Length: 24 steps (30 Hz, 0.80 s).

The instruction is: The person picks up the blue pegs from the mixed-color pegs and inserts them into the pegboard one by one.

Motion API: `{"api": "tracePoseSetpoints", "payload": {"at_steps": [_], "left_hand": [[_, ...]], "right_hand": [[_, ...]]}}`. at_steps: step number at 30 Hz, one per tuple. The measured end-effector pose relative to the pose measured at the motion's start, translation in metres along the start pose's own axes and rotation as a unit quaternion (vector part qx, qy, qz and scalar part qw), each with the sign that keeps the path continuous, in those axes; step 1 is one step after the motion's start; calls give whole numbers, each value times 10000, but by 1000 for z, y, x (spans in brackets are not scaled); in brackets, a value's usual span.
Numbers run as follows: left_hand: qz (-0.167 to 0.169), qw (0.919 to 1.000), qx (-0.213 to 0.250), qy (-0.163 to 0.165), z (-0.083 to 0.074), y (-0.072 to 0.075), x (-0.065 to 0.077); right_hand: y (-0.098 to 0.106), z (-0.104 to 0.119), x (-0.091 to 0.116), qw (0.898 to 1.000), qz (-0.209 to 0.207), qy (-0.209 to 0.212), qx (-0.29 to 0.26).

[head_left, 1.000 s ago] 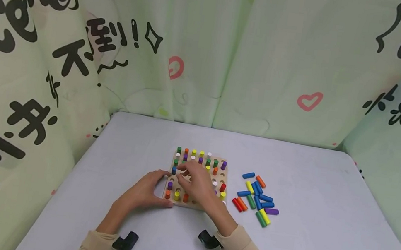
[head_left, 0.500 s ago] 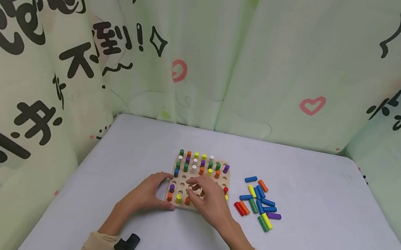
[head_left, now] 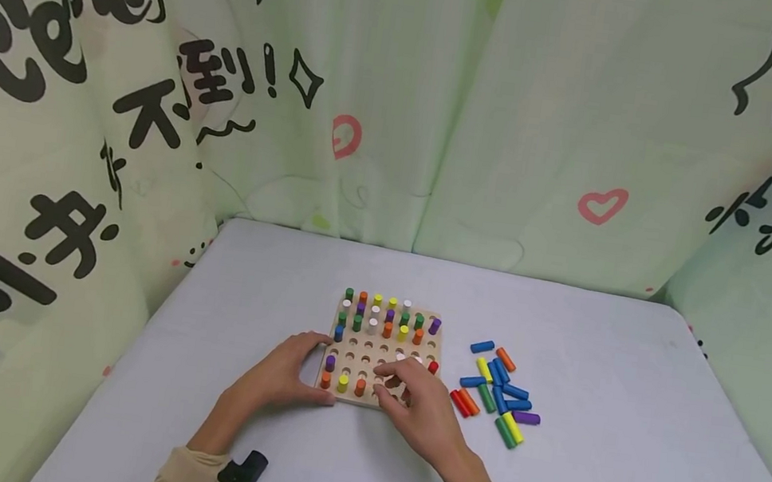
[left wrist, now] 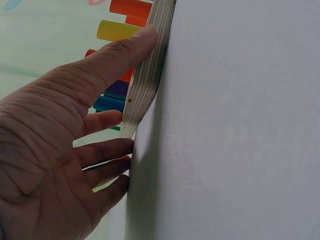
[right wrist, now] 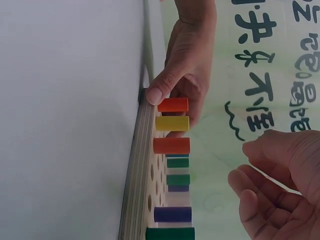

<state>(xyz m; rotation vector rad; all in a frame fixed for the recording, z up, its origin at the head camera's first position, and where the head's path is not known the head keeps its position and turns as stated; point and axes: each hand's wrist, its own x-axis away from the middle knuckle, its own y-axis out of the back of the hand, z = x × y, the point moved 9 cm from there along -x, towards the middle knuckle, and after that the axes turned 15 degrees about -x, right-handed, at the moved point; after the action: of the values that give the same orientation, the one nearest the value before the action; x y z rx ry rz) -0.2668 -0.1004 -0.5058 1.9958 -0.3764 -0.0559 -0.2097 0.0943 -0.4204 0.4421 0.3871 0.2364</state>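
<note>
**Loose pegs [head_left: 501, 371] right of the pegboard [head_left: 358, 365], nearer the right hand [head_left: 428, 417]**

Smooth coloured cylinders, they lie flat, pointing various ways; seated pegs [head_left: 343, 384] stand upright. Over the plywood board's near-right part, the right hand is loosely curved, holding nothing. The left hand [head_left: 282, 370] rests spread against its near-left corner.

Bright, evenly and diffusely lit in head view. Lit apparently from above, though difficult to confirm from such faint shading. Softly shadowed on tabletop [head_left: 623, 431] beneath left hand [head_left: 279, 373] and right hand [head_left: 428, 415]. Stretched toward outer edges. Lacking fine detail on pegs [head_left: 360, 387]. Dimmer, greyer in both wrist views. Darkened in band beside board [left wrist: 146, 80]; blurred on curtain [left wrist: 45, 30] behind.
</note>
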Motion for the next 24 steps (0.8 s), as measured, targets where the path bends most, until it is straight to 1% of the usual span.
{"api": "tracePoseSetpoints", "payload": {"at_steps": [6,11,20,24], "left_hand": [[7,10000,-37,20,0,1,0],[0,10000,18,10,0,2,2],[7,10000,23,17,0,0,2],[3,10000,6,12,0,-1,1]], "right_hand": [[9,-5,5,9999,-48,-92,117],[20,-10,9,9995,-198,-92,240],[47,-26,17,9962,-445,-491,571],[58,-30,20,9938,-556,-556,782]]}}
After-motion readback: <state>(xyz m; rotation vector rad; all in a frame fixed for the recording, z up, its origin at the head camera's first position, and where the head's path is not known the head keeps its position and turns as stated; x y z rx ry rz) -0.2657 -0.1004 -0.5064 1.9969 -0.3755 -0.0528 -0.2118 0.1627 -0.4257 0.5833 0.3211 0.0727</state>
